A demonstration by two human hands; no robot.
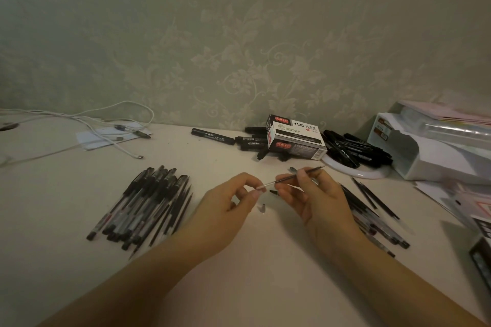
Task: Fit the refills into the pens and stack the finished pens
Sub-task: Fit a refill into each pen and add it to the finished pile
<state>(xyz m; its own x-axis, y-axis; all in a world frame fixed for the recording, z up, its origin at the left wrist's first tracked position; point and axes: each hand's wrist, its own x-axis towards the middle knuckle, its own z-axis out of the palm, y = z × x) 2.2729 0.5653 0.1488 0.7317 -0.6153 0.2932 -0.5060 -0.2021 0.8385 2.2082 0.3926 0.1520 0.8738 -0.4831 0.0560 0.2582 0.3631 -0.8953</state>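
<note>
Both hands over the bench, near centre. Left hand pinches the pale end of a thin refill between thumb and fingertip. Right hand grips the same refill further along; a dark tip pokes out past its fingers. It seems to hold a clear pen barrel as well, though that is hard to make out. A small clear cap-like piece lies on the bench just below the hands.

Judgement: refill being lined up for insertion. Best done by keeping refill and barrel on one axis, feeding slowly, no bending of the thin tube, then seating it fully.

Left: stack of pens, roughly parallel, likely the finished ones. Right: looser refills and pens beside the right wrist.

Farther back: black markers, some on a white plate, and a marker box printed "1120", with Chinese characters too small to read. White cable far left.
</note>
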